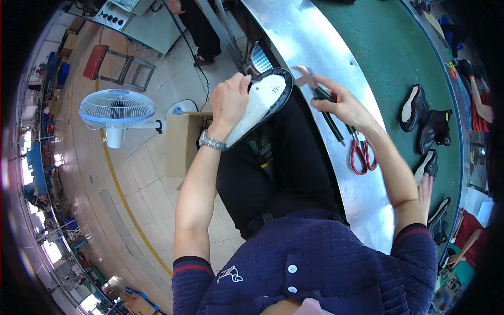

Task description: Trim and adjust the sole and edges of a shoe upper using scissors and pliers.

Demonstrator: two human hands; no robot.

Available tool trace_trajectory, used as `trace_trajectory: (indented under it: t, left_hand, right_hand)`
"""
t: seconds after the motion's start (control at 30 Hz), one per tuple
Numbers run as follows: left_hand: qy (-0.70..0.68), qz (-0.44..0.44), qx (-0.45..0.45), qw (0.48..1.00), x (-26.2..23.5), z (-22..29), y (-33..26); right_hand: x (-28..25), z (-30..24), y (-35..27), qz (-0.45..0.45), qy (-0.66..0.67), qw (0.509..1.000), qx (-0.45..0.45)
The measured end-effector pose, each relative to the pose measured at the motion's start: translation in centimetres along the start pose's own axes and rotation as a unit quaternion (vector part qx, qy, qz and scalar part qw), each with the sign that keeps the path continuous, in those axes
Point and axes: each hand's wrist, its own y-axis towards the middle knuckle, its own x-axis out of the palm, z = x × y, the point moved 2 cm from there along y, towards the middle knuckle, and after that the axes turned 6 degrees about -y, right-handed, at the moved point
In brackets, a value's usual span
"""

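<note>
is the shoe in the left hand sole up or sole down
Sole side up: the shoe shows its pale bottom to the camera, gripped by the left hand.

So the shoe (261, 103) sits over the lap, left hand (229, 100) on its left side, right hand (341, 102) just right of it with pliers (315, 89). Scissors (361, 149) lie on the metal bench (325, 52) right of the lap. Further right, 4 shoes (426, 126) are on the belt (404, 52). Fan (117, 111) stands on the floor far left, box (184, 142) between it and the lap.
</note>
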Motion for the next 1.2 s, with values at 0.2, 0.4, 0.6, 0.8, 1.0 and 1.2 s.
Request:
trace_trajectory:
  t: [0.2, 0.4, 0.6, 0.8, 1.0, 1.2]
  left_hand:
    - [-0.216, -0.152, -0.069, 0.962, -1.4, -0.4, -2.7]
    - [-0.055, 0.043, -0.012, 0.998, 1.1, 4.2, -8.2]
    - [-0.07, 0.083, 0.036, 0.993, 1.6, 5.1, -8.8]
    - [-0.029, 0.107, 0.089, 0.99, 1.7, 4.3, -9.4]
    - [0.087, 0.134, 0.152, 0.975, 2.3, 2.9, -9.5]
    - [0.093, 0.118, 0.152, 0.977, 2.9, 3.1, -9.4]
  right_hand:
    - [2.0, -6.5, 2.1, -0.284, -0.245, 0.921, -0.11]
    - [3.9, -8.4, 0.7, -0.344, -0.222, 0.912, 0.034]
    - [4.7, -2.2, -2.8, -0.147, -0.249, 0.941, -0.175]
    - [4.0, -3.5, -3.0, -0.13, -0.3, 0.922, -0.209]
    - [1.6, -10.9, -1.8, -0.153, -0.447, 0.843, -0.257]
    - [4.3, -7.1, -0.3, -0.082, -0.438, 0.879, -0.168]
